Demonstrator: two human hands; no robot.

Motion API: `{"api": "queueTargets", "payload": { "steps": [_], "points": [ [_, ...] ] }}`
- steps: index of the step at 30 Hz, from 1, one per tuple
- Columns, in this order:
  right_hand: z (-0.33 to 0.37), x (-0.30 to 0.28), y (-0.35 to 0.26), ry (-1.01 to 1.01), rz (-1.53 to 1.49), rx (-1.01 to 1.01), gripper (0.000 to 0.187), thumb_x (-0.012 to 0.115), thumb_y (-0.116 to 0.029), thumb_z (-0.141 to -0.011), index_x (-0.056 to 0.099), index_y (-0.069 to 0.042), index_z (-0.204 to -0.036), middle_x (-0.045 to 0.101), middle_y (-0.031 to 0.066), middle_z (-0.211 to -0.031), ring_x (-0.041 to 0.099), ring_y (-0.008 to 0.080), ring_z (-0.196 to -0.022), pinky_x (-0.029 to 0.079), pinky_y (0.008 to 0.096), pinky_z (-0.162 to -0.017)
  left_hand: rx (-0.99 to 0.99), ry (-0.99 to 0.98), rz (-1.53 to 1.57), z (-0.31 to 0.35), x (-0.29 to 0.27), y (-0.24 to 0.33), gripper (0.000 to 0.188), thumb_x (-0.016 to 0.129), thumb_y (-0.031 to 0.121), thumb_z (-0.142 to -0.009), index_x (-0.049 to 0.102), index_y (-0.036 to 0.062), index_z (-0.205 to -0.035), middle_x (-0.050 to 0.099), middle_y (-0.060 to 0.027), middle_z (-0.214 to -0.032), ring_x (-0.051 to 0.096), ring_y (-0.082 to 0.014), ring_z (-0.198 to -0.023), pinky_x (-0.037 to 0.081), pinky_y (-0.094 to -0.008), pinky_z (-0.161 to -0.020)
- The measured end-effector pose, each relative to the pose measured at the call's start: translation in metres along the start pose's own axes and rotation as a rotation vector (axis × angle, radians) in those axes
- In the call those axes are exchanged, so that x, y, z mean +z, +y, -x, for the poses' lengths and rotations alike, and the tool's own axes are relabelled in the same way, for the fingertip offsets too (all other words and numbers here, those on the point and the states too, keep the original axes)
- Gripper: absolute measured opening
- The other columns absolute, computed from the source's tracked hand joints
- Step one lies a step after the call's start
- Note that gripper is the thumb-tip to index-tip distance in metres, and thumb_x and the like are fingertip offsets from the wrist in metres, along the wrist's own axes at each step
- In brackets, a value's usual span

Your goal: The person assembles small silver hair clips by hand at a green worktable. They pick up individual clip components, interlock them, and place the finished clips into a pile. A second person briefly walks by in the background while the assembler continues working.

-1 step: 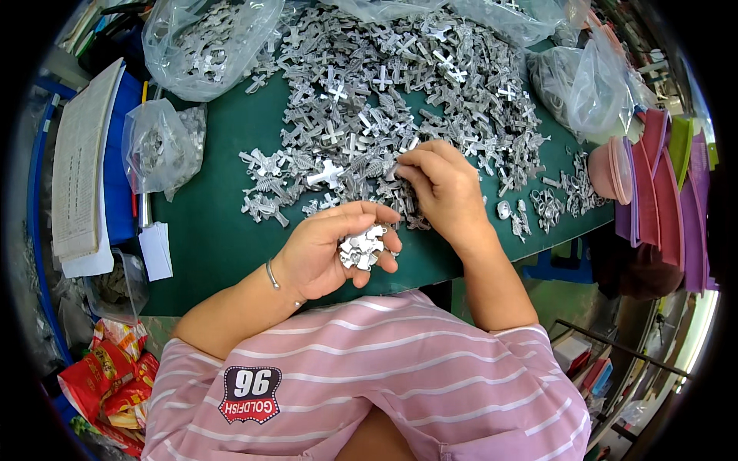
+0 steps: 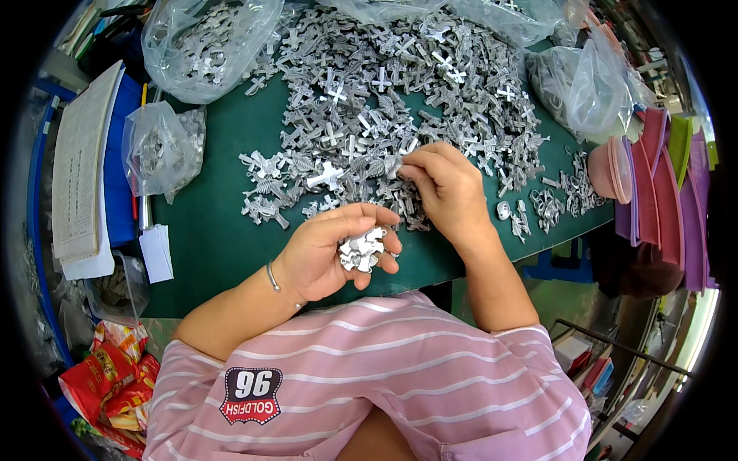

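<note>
A cluster of small silver metal charms point(image 2: 361, 250) rests in my left hand point(image 2: 319, 250), palm up with its fingers curled round them. Ahead and to the right, my right hand point(image 2: 450, 188) pinches a small silver charm point(image 2: 393, 168) between thumb and fingertips, at the near edge of a big heap of charms point(image 2: 361, 115). Many in the heap are cross-shaped, and some look like fish bones. The pinched one's shape is partly hidden by the fingers.
The heap lies on a green table point(image 2: 223, 207). Clear plastic bags of metal pieces point(image 2: 211, 54) stand far left, with another bag point(image 2: 588, 84) far right. Small sorted piles point(image 2: 547, 207) lie near a pink cup point(image 2: 610, 169). A clipboard of papers point(image 2: 84, 161) is at left.
My right hand has shifted very slightly to the right with the charm in its fingertips. My left hand stays almost in place.
</note>
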State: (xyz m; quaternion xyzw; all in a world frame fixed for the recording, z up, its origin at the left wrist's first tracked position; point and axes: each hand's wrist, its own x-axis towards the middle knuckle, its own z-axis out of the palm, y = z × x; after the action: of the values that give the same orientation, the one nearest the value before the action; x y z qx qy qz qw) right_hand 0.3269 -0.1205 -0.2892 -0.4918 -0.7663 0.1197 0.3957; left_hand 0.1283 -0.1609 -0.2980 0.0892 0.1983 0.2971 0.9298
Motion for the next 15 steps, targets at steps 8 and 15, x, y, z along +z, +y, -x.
{"api": "queueTargets", "payload": {
  "steps": [8,15],
  "points": [
    [0.001,-0.026,-0.004,-0.009,-0.652,0.721,0.011,0.067,-0.010,-0.082,0.068,0.000,-0.088,0.065,0.0059,-0.071,0.058,0.0112,-0.061,0.046,0.0259,-0.056,-0.023,0.070,0.043,0.000,0.002,-0.002,0.046,0.034,0.033,-0.098,0.052,-0.0047,-0.116,0.063,-0.0192,-0.097,0.066,-0.0310,-0.086,0.056,-0.0323,-0.049],
    [0.006,-0.022,-0.029,-0.291,-0.436,-0.201,0.011,0.072,-0.008,-0.074,0.068,-0.003,-0.083,0.064,0.0083,-0.085,0.060,0.0252,-0.075,0.048,0.0321,-0.066,0.032,0.044,0.067,0.000,0.001,-0.003,0.046,0.035,0.039,-0.098,0.053,0.0003,-0.115,0.063,-0.0145,-0.099,0.066,-0.0279,-0.088,0.057,-0.0314,-0.051]
  ]
}}
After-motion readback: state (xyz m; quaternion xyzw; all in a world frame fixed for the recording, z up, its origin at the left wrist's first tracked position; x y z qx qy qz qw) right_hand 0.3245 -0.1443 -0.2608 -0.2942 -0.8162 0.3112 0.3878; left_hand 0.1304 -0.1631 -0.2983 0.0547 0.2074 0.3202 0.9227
